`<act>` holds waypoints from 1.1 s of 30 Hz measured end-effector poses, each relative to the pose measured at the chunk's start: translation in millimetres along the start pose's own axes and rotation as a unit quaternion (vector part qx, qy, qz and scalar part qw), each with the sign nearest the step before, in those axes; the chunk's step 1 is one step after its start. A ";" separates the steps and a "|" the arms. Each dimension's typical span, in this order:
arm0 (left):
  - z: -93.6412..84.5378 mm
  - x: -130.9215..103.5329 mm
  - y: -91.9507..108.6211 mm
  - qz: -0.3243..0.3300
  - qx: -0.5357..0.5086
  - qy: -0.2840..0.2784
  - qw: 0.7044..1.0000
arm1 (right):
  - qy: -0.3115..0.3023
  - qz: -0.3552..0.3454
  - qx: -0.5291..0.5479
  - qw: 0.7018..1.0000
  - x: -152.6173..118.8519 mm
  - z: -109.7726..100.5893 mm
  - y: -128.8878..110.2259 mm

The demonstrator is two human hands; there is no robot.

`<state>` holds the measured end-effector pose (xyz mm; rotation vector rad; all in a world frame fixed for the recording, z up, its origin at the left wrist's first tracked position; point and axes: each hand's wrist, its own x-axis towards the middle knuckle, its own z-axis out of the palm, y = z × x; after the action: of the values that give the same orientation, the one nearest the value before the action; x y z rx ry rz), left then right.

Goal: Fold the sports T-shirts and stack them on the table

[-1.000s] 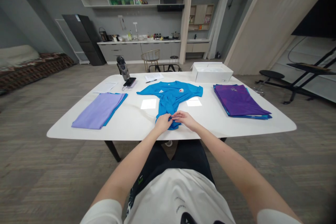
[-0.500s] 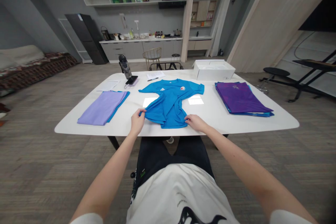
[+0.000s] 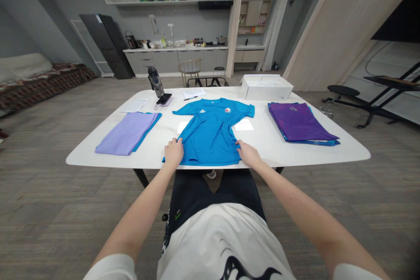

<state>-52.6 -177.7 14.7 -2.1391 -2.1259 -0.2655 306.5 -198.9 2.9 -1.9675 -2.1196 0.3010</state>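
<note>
A blue T-shirt (image 3: 211, 133) lies front side up on the white table, collar away from me and hem near the front edge. Small emblems show on its chest, and some wrinkles run across the lower body. At the shirt's lower left side, my left hand (image 3: 173, 152) is closed on the fabric. My right hand (image 3: 248, 153) pinches the lower right side edge, close to the hem. Both sleeves lie spread out to the sides.
Folded lilac and blue garments (image 3: 126, 133) lie on the left of the table (image 3: 262, 155). To the right is a stack topped by a purple garment (image 3: 300, 121). Toward the back stand a dark bottle (image 3: 156, 83), a phone (image 3: 164, 99), papers (image 3: 193, 92) and a white box (image 3: 267, 87).
The shirt's bunched lower part has been spread wider and flatter, its hem now nearer the table's front edge. My right hand has shifted slightly right; my left hand stays on the left side.
</note>
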 end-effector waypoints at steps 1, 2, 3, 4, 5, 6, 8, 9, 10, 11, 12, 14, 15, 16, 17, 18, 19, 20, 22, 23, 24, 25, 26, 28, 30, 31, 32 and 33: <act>2.3 1.6 -1.3 -0.004 0.010 -0.005 1.000 | -0.005 0.003 0.004 1.000 -0.9 -1.9 5.4; 4.2 2.3 -4.1 -0.005 0.018 -0.011 1.000 | -0.013 0.002 0.011 1.000 -2.2 -4.9 14.0; 5.9 2.1 -7.6 -0.003 0.024 -0.018 1.000 | -0.020 -0.002 0.019 1.000 -3.9 -8.9 25.2; 7.4 0.9 -11.4 0.001 0.027 -0.026 0.999 | -0.028 -0.008 0.028 0.999 -6.2 -13.5 38.1; 8.6 -1.0 -14.9 0.004 0.029 -0.035 0.999 | -0.030 -0.012 0.035 0.999 -9.0 -18.5 51.7; 9.5 -3.4 -17.6 0.005 0.031 -0.042 0.999 | -0.031 -0.011 0.041 0.999 -12.4 -23.4 64.9; 10.1 -8.8 -19.8 -0.002 0.034 -0.050 0.998 | -0.032 -0.014 0.055 0.998 -19.8 -31.9 86.1; 9.7 -11.0 -19.2 -0.008 0.036 -0.054 0.998 | -0.036 -0.018 0.063 0.997 -23.3 -34.9 92.9; 8.7 -12.6 -17.6 -0.016 0.037 -0.059 0.997 | -0.043 -0.022 0.070 0.996 -26.2 -36.9 96.7; 7.3 -13.4 -15.3 -0.024 0.039 -0.064 0.997 | -0.049 -0.024 0.071 0.996 -28.4 -37.7 97.7; 5.6 -13.4 -12.5 -0.028 0.039 -0.068 0.997 | -0.052 -0.022 0.065 0.996 -29.7 -37.5 96.1; 2.7 -11.4 -6.8 -0.024 0.046 -0.059 0.997 | -0.037 0.000 0.028 0.999 -29.7 -34.6 87.9; 1.9 -9.9 -4.5 -0.018 0.053 -0.048 0.997 | -0.025 0.011 0.003 1.000 -28.7 -32.4 82.9; 1.7 -8.6 -3.0 -0.009 0.060 -0.038 0.997 | -0.017 0.017 -0.020 1.000 -27.3 -30.1 78.4; 2.3 -7.6 -2.4 -0.001 0.067 -0.034 0.997 | -0.016 0.017 -0.035 0.999 -26.0 -28.1 74.9; 3.3 -7.4 -2.9 0.003 0.073 -0.039 0.997 | -0.025 0.008 -0.042 0.999 -25.0 -26.7 73.1; 4.8 -8.1 -4.3 0.006 0.079 -0.051 0.995 | -0.039 -0.005 -0.040 0.998 -24.6 -26.1 73.2; 6.3 -9.9 -6.5 0.009 0.085 -0.066 0.994 | -0.056 -0.017 -0.033 0.998 -25.0 -26.7 75.2; 8.1 -16.9 -11.5 0.020 0.095 -0.092 0.991 | -0.086 -0.029 -0.014 0.996 -28.1 -31.6 84.3; 7.9 -21.6 -13.5 0.027 0.098 -0.103 0.989 | -0.100 -0.029 -0.005 0.995 -30.5 -35.8 90.5; 6.7 -26.8 -14.7 0.034 0.099 -0.114 0.988 | -0.116 -0.029 0.005 0.993 -33.0 -40.7 96.9; 4.5 -31.6 -14.7 0.038 0.098 -0.126 0.986 | -0.135 -0.028 0.015 0.990 -35.0 -46.1 102.7; 1.6 -35.5 -13.6 0.038 0.094 -0.137 0.985 | -0.155 -0.027 0.024 0.987 -35.8 -51.3 107.4; -4.7 -36.7 -7.9 0.036 0.084 -0.139 0.986 | -0.174 -0.017 0.022 0.984 -30.8 -59.0 110.8; -8.6 -25.2 0.5 0.049 0.075 -0.108 0.990 | -0.142 -0.008 -0.005 0.990 -13.8 -60.3 105.4; -8.6 -14.0 5.1 0.060 0.071 -0.086 0.992 | -0.108 -0.008 -0.019 0.994 -0.8 -58.2 100.0; -6.8 0.2 9.4 0.075 0.067 -0.064 0.993 | -0.069 -0.011 -0.032 0.997 14.7 -54.3 93.7; -3.4 16.6 13.2 0.090 0.060 -0.045 0.993 | -0.032 -0.019 -0.040 0.998 31.5 -49.3 87.2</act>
<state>-39.5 -162.2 22.0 -2.2930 -1.9203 -0.0229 402.2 -161.3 24.1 -1.9839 -2.2401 0.2792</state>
